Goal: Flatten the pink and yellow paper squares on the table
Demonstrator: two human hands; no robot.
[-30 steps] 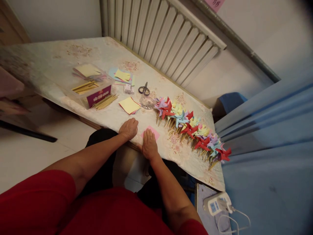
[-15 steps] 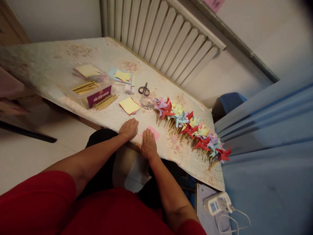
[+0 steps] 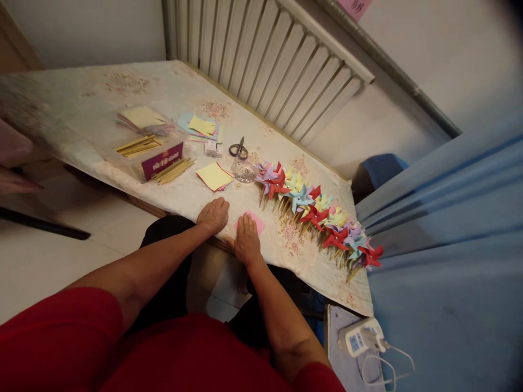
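A pink paper square (image 3: 258, 222) lies near the table's front edge, partly covered by my right hand (image 3: 247, 239). The fingers of that hand are stretched out flat on it, thumb apart. My left hand (image 3: 213, 216) rests at the table edge to the left of the paper, its fingers curled in; what it holds, if anything, is hidden. Just beyond it is a stack of coloured paper squares (image 3: 214, 176), yellow on top. To the right, a long row of paper pinwheels (image 3: 314, 215) on thin sticks lies on the table.
On the floral tablecloth (image 3: 98, 117) are a clear box (image 3: 141, 147) with sticks and paper, loose sticks (image 3: 174, 171), black scissors (image 3: 239, 149), a clear dish of small pieces (image 3: 244, 172) and more paper (image 3: 202, 126). A radiator (image 3: 265, 65) stands behind; a power strip (image 3: 360, 337) is at lower right.
The whole view has shifted slightly, so things appear a little further left. Both hands keep their places on the table.
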